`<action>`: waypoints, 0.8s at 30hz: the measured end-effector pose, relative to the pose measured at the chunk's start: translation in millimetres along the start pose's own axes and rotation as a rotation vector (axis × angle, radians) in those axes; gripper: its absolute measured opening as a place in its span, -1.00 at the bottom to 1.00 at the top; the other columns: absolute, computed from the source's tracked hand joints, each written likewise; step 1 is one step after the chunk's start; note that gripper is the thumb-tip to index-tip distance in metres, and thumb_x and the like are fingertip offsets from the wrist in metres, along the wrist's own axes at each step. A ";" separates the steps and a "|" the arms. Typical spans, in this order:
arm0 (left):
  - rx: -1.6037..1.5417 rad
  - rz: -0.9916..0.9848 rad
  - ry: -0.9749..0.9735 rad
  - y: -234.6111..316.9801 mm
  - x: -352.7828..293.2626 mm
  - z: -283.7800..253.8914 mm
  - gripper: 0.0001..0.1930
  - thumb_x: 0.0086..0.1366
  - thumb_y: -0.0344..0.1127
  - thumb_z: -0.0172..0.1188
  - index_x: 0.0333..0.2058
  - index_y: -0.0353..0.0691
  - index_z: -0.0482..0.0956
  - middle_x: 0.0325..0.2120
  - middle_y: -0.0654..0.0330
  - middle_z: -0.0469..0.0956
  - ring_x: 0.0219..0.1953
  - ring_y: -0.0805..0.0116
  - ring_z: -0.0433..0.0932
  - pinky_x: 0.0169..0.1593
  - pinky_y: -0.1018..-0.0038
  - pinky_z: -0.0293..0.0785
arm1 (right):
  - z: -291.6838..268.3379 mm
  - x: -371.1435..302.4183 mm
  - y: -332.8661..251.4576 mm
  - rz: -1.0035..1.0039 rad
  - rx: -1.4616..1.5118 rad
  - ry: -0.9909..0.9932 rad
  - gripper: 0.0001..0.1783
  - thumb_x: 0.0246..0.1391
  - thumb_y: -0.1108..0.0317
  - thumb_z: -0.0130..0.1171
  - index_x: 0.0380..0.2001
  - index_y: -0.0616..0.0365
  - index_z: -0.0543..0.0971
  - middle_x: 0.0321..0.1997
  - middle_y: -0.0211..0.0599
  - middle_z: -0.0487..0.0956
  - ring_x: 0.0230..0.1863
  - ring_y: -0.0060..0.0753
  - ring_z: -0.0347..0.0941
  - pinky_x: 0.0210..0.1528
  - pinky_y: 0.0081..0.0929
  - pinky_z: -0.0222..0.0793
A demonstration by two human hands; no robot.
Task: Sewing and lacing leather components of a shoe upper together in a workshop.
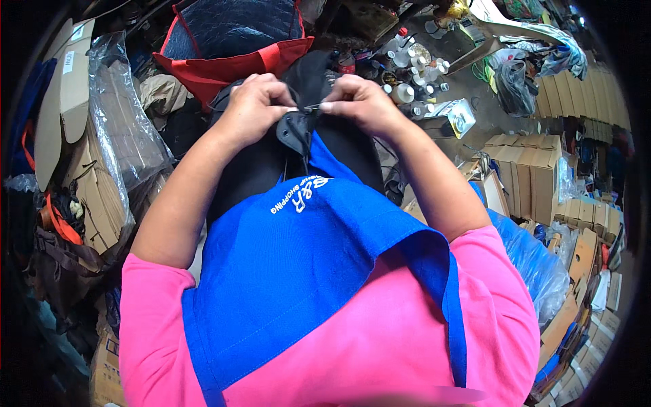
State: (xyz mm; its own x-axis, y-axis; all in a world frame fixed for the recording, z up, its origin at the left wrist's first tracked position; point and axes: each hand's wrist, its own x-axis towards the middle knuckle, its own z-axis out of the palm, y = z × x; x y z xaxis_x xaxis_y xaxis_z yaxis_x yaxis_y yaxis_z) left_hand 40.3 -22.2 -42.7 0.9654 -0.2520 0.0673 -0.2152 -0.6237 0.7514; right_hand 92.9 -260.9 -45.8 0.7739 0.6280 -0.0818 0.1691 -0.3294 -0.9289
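Note:
Over my lap lies a black leather-like piece [293, 133] with small holes along it, much like part of a shoe upper. My left hand [254, 103] pinches its upper edge between thumb and bent fingers. Opposite it, my right hand [363, 103] has thumb and forefinger pressed together on a thin, shiny needle-like thing [312, 107] that points toward the left hand. The fingertips of both hands are a short way apart. More black material [308, 76] rises behind them, partly hidden by the fingers. A blue apron [285, 251] covers my front.
Ahead on the left stands an open red bag [237, 62] with a dark lining. Several bottles [413, 64] crowd the floor beyond my right hand. Cardboard boxes [525, 173] are stacked at the right. Plastic-wrapped cardboard [129, 115] leans on the left, and blue plastic wrap [522, 254] lies by my right elbow.

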 end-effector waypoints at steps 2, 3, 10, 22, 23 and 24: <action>0.004 -0.123 -0.025 -0.9 -6.7 -10.9 -0.89 -0.01 -0.40 0.33 -0.52 -0.23 0.57 -0.50 0.21 0.47 -0.27 0.29 0.44 -0.15 0.37 0.34 | -11.7 -6.5 0.4 0.206 0.133 -0.023 -0.84 -0.03 0.35 0.36 -0.44 0.19 0.61 -0.48 -0.45 0.50 -0.36 -0.61 0.42 -0.25 -0.57 0.36; 0.034 -0.049 -0.020 0.1 -9.0 -12.0 -0.89 0.01 -0.40 0.32 -0.49 -0.24 0.56 -0.50 0.19 0.47 -0.28 0.26 0.45 -0.15 0.37 0.35 | -11.4 -7.2 1.6 0.208 0.220 -0.055 -0.83 -0.04 0.33 0.37 -0.43 0.17 0.62 -0.42 -0.42 0.49 -0.31 -0.58 0.42 -0.22 -0.55 0.36; -0.043 -0.062 -0.216 11.6 1.6 -16.2 -0.84 0.16 -0.43 0.16 -0.26 -0.30 0.54 -0.41 0.00 0.58 -0.28 0.09 0.58 -0.16 0.30 0.45 | -9.5 -27.1 1.1 0.020 -0.297 0.065 -0.66 -0.21 0.17 0.47 -0.36 0.09 0.63 -0.11 -0.27 0.37 -0.03 -0.36 0.36 -0.03 -0.47 0.34; 0.243 0.146 -0.287 19.2 11.1 -17.3 -0.87 0.20 -0.43 0.06 -0.30 -0.27 0.55 -0.38 -0.05 0.57 -0.20 -0.04 0.54 -0.12 0.17 0.45 | -30.6 -42.6 -25.0 -0.126 -0.648 0.242 -0.83 -0.01 0.26 0.25 -0.42 0.08 0.51 -0.35 -0.28 0.52 -0.18 -0.12 0.44 -0.10 -0.22 0.25; 0.263 0.148 -0.305 19.3 11.6 -17.0 -0.87 0.20 -0.43 0.06 -0.30 -0.27 0.55 -0.38 -0.05 0.57 -0.20 -0.04 0.54 -0.12 0.17 0.45 | -34.9 -29.4 -26.5 -0.137 -0.778 0.295 -0.82 0.00 0.24 0.25 -0.39 0.06 0.53 -0.27 -0.29 0.52 -0.12 -0.14 0.43 -0.08 -0.20 0.25; 0.270 0.138 -0.298 19.0 11.9 -16.7 -0.88 0.20 -0.43 0.07 -0.30 -0.26 0.54 -0.39 -0.05 0.56 -0.21 -0.04 0.54 -0.13 0.17 0.45 | -38.7 -17.5 -28.1 -0.080 -0.925 0.293 -0.81 0.01 0.22 0.24 -0.34 0.03 0.55 -0.20 -0.31 0.52 -0.07 -0.15 0.42 -0.03 -0.20 0.25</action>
State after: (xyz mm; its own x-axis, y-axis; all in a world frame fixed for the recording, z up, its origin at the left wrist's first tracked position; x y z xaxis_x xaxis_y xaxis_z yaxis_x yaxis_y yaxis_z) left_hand 50.2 -24.7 -16.6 0.8484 -0.5250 -0.0675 -0.4085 -0.7306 0.5472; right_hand 98.2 -289.9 -4.3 0.8393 0.5134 0.1790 0.5437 -0.7956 -0.2673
